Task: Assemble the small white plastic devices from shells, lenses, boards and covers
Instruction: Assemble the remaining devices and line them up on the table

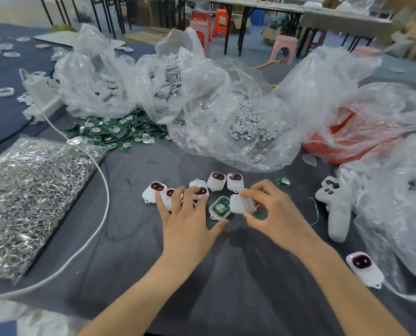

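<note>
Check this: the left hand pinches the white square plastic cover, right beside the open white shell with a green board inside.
Wrong hand. The head view shows the right hand pinching the white square plastic cover, right beside the open white shell with a green board inside; the left hand rests spread fingers on finished white devices.

head-worn view, forward and down

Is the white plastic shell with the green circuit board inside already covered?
No, the green circuit board lies exposed in the white plastic shell, and the right hand pinches a white plastic cover beside it.
</note>
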`<state>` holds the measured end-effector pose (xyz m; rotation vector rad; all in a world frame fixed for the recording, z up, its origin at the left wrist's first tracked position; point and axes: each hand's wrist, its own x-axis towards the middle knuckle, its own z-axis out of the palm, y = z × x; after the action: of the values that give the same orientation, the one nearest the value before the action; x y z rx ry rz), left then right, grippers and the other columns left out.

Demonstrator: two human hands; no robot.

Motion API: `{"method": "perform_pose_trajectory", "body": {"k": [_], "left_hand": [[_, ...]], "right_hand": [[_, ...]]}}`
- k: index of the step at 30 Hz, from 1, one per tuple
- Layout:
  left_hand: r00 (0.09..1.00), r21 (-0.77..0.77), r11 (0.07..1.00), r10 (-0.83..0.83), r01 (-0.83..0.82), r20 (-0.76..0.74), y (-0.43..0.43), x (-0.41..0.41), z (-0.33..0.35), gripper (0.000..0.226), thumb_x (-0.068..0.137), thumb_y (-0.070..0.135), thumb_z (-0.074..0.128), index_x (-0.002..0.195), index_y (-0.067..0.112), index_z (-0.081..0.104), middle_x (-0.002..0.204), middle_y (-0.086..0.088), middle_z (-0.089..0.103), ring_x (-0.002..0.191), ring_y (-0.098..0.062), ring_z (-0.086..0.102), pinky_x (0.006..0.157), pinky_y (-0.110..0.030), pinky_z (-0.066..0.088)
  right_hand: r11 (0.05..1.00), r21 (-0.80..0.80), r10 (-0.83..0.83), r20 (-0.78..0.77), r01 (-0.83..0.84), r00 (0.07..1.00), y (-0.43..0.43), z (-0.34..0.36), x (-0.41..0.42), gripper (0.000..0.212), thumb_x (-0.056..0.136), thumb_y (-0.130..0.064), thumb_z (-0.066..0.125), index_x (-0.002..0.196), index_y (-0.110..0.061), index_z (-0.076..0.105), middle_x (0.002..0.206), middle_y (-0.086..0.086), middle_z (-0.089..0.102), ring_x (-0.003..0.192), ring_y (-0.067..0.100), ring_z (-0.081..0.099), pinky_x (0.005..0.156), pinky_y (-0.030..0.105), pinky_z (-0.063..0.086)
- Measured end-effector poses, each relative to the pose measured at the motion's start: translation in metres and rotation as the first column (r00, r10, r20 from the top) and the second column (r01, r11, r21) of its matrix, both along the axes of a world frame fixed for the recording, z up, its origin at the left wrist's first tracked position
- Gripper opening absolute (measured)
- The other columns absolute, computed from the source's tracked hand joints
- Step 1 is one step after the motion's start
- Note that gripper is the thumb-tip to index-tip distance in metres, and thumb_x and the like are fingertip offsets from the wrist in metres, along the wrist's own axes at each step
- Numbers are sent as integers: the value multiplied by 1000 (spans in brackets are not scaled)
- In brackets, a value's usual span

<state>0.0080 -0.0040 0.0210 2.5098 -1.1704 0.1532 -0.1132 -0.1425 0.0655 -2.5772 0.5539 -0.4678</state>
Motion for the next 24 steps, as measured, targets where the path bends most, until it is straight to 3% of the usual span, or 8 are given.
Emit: {"method": "perform_pose_trajectory", "body": {"k": [6, 12, 19, 24], "left_hand": [[997, -34, 997, -76, 76, -16, -5, 12, -5, 34, 76, 49, 72, 97, 23, 73, 130, -4, 56, 134, -34, 38, 108, -69, 4], [983, -46, 991, -129, 124, -129, -4, 20, -12, 39, 83, 55, 61, 119, 39, 63, 152, 8, 29, 146, -21, 5, 112, -54, -4], [973, -80, 983, -173, 163, -152, -5, 22, -14, 40, 83, 56, 61, 120, 41, 63, 155, 10, 27, 146, -20, 2, 111, -53, -9], [959, -47, 987, -162, 155, -231, -10, 24, -9, 25, 89, 46, 58, 112, 39, 66, 155, 12, 26, 146, -18, -1, 110, -55, -9]], "right_hand": [[987, 15, 158, -177, -157, 972, -6, -4, 26, 45, 79, -7, 68, 124, -11, 63, 116, 0, 53, 101, 17, 56, 88, 21, 42], [976, 44, 216, -299, -212, 930, -10, -5, 38, 47, 82, -9, 65, 128, -12, 60, 122, 3, 51, 107, 22, 53, 94, 32, 41], [973, 52, 229, -393, -227, 891, -13, -3, 43, 42, 89, -16, 63, 131, -18, 58, 122, 0, 48, 104, 16, 50, 91, 25, 39], [968, 58, 243, -437, -242, 866, -13, 3, 48, 39, 87, -16, 65, 127, -17, 61, 119, 1, 50, 94, 11, 46, 86, 24, 38]]}}
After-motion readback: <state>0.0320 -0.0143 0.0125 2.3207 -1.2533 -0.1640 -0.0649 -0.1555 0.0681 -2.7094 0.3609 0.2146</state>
